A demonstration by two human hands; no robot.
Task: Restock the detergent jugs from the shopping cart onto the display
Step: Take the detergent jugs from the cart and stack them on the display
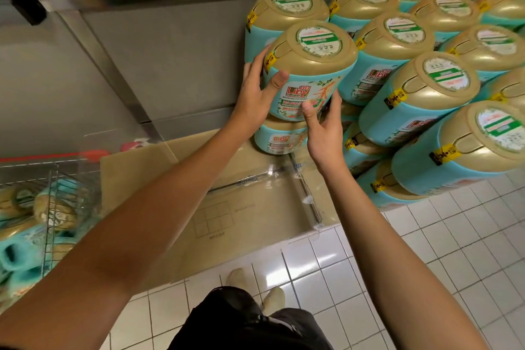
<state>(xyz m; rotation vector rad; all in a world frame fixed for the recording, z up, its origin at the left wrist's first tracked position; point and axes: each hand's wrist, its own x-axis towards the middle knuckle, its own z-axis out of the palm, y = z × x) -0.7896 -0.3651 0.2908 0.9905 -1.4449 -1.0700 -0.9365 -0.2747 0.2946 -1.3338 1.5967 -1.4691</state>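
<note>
A white tiled floor (pixel 454 236) carries brown cardboard (pixel 227 202) sealed with clear tape. On the cardboard's far right part stand teal detergent jugs (pixel 279 140) with gold tops, stacked at least 2 layers high. Left of the cardboard a wire shopping cart (pixel 48 207) stands on the floor. 2 pale shoes (pixel 255 287) rest on the tiles at the cardboard's near edge.

Cart (pixel 51 193) left – jug stack (pixel 426 79) right, cardboard (pixel 227 193) between.

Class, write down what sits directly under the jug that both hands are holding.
Another teal jug, standing on a cardboard box. Most of its gold top is covered by the held jug and the right hand.
</note>
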